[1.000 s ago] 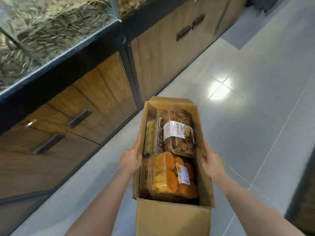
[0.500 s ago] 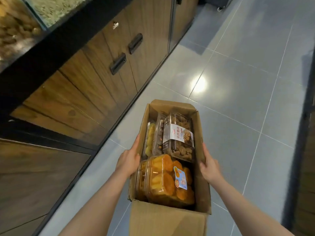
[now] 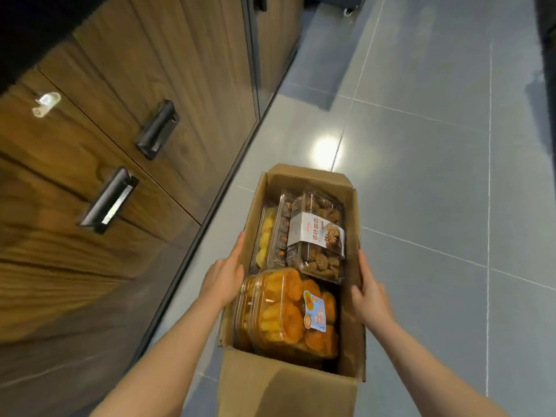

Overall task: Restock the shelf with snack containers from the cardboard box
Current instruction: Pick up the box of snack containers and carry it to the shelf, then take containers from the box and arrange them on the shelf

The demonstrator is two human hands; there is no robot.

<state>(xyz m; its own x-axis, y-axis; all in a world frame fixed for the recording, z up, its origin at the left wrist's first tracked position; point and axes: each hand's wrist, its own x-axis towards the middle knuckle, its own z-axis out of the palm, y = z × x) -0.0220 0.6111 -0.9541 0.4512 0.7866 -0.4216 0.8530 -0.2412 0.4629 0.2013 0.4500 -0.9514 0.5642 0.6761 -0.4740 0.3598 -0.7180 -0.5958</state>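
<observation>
An open cardboard box (image 3: 301, 386) is held between both hands above a grey tiled floor (image 3: 436, 176), beside wooden cabinets (image 3: 90, 236) with dark handles (image 3: 109, 200).

Left hand (image 3: 224, 278): laid flat against the outside of the box's left wall, fingers straight and pressed together, pointing away from the person. Thumb cannot be told apart.

Right hand (image 3: 368, 291): laid against the right wall, fingers held together and extended forward along the wall; thumb appears hooked at the rim, but this is not clearly seen.

Contents, noted relative to the fingers:
- Between the two palms, a clear tub of orange snacks (image 3: 285, 314) with a blue-and-orange label is seen, filling the near half of the box.
- Beyond it, level with the fingertips, a clear tub of brown cookies (image 3: 316, 236) with a white band label is lying on top.
- Just inside the left fingertips, a tub of yellow snacks (image 3: 266, 233) is standing on edge against the left wall, with another clear tub (image 3: 281, 233) wedged between it and the cookies
</observation>
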